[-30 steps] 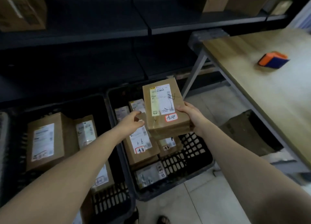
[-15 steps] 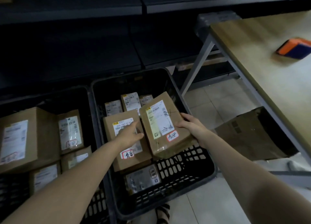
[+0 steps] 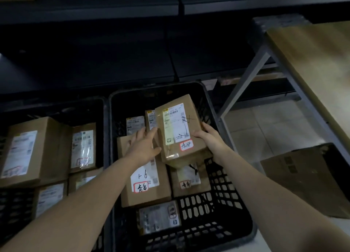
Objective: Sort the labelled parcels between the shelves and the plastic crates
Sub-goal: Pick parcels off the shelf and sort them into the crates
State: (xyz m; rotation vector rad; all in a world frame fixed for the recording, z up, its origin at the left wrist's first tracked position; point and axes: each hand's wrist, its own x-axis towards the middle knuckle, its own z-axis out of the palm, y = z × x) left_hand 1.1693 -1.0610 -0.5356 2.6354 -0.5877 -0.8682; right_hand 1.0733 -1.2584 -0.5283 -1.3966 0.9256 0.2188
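slippage is looking like the main risk: the held parcel (image 3: 178, 130) is hanging tilted above the black crate (image 3: 215, 107), and only the right hand (image 3: 212, 141) is grasping it, along its right edge, so the weight is pulling away from a one-sided hold. if that grip is loosening early, the box is probably dropping corner-first onto the small parcel (image 3: 189, 181) directly beneath its lower end, denting a corner or landing face down with its handwritten tag hidden. a second risk is a wrong sort: the light is dim and the tags are small, so the parcel may be going in with a batch it is not matching; i cannot read the tags well enough to judge. the left hand (image 3: 144, 147) is lying flat on the big parcel (image 3: 147, 187), fingers (image 3: 141, 136) straight and released, holding nothing, with their tips at or just beside the held parcel's left edge; a shove from there could be tipping the box out of the right hand.

right fingers (image 3: 205, 127) are curling round the parcel's right side, thumb pressing on the labelled face near the red-edged tag. the parcel is sitting between the two hands, above the crate's middle, well apart from the shelves (image 3: 94, 15) and the desk (image 3: 312, 71).
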